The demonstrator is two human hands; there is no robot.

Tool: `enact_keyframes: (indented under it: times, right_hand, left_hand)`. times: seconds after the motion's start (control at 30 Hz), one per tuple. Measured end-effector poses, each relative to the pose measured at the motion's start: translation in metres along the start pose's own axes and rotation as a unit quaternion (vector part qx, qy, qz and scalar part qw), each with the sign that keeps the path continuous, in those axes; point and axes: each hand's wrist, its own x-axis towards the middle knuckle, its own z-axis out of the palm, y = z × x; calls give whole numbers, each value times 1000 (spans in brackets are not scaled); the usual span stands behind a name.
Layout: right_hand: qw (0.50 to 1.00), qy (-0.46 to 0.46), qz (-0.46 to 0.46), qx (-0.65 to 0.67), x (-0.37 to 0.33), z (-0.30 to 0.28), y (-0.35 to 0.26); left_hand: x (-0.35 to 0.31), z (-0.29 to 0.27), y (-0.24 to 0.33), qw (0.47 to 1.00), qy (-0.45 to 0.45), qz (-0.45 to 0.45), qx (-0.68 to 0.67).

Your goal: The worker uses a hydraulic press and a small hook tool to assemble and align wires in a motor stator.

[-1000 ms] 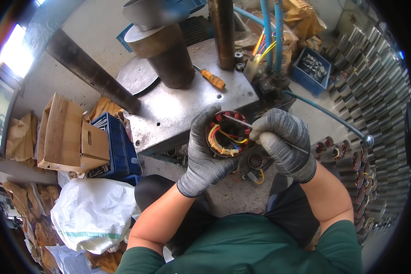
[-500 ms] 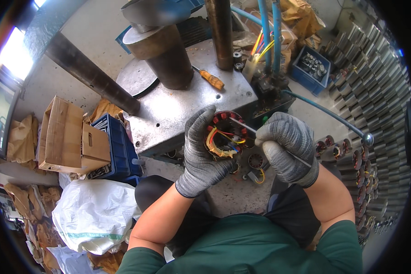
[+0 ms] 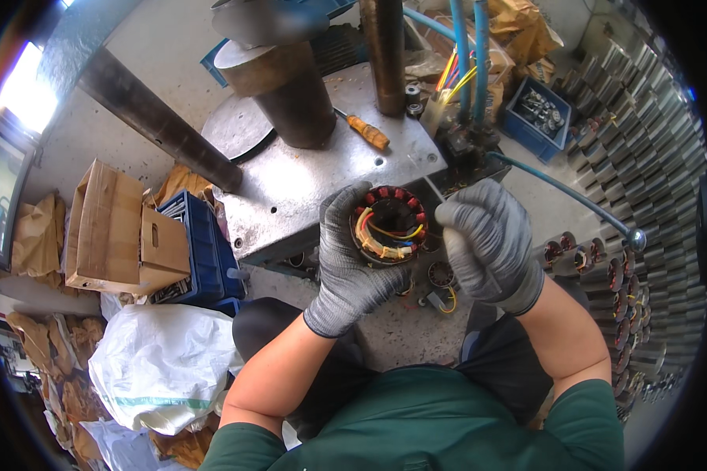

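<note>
My left hand [image 3: 347,271], in a grey knit glove, is wrapped round a motor stator [image 3: 379,250]. This ring has red insulated slots, a laced copper winding and yellow, red and blue wires. Its open face is turned up toward me. In my right hand [image 3: 491,243], also gloved, a thin metal rod [image 3: 433,188] is gripped; its tip points up and left, apart from the stator. The rod's other end is hidden by the glove. Below, between the hands, another stator [image 3: 441,273] with a yellow wire sits lower down.
Ahead stands a steel press table [image 3: 330,177] with thick posts and a wooden-handled screwdriver [image 3: 368,133] on it. Stacked metal cylinders [image 3: 644,173] and more stators [image 3: 617,275] line the right. Cardboard boxes [image 3: 106,228], a blue crate [image 3: 204,243] and a white sack [image 3: 161,365] fill the left.
The rod's tip has come out of the stator and now points up beyond its right side. My right hand has drawn slightly left, and the wires lie more along the ring.
</note>
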Motion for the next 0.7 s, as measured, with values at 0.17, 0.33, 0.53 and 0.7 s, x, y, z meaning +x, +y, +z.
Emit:
enact_keyframes:
  times: [0.17,0.33,0.53,0.7]
  right_hand:
    - [989,-24,97,110,-1,-7,3]
    - [985,-30,109,131,-5,-5,2]
    - [982,-36,122,140,-5,-4,3]
    - [989,-45,93,106,-3,-1,1]
  left_hand:
    - [0,0,-2,1000,17,21,-5]
    - [3,0,-1,995,10,80,59]
    - [2,-2,-3,991,-6,82,105]
    - [6,-4,3,983,-26,92,155]
